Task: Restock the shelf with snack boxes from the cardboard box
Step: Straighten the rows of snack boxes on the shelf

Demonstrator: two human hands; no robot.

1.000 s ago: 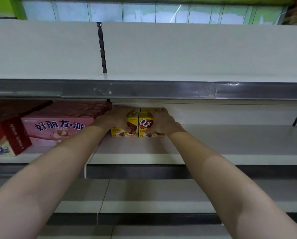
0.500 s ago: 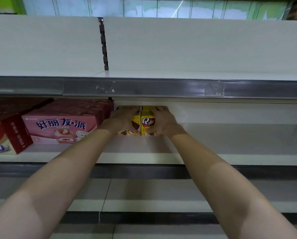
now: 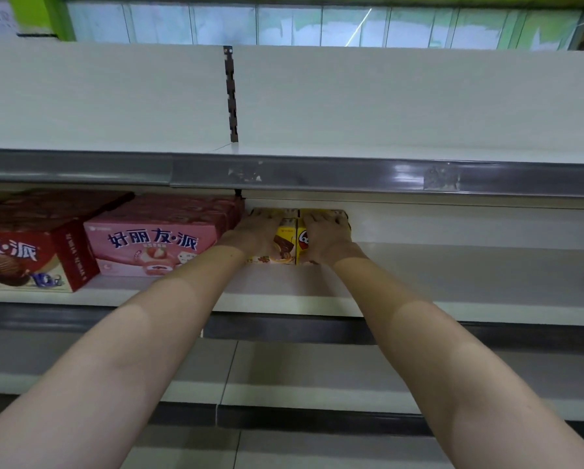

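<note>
Two yellow snack boxes stand side by side deep on the middle shelf point(image 3: 453, 275), close to its back wall. My left hand point(image 3: 256, 231) wraps over the front and top of the left yellow box point(image 3: 285, 243), fingers lying on its top. Gripping the right yellow box point(image 3: 302, 243) the same way, my right hand point(image 3: 324, 235) covers most of its front. The left box nearly touches a pink snack box point(image 3: 148, 245). The cardboard box is out of view.
A red snack box point(image 3: 23, 255) stands left of the pink one. The upper shelf's grey price rail point(image 3: 317, 176) overhangs just above my hands. Bare shelf surface stretches right of the yellow boxes. A lower shelf point(image 3: 317, 397) lies below my forearms.
Both hands have slid the two yellow boxes further back on the shelf, towards the back wall. My fingers have shifted from the boxes' sides onto their tops.
</note>
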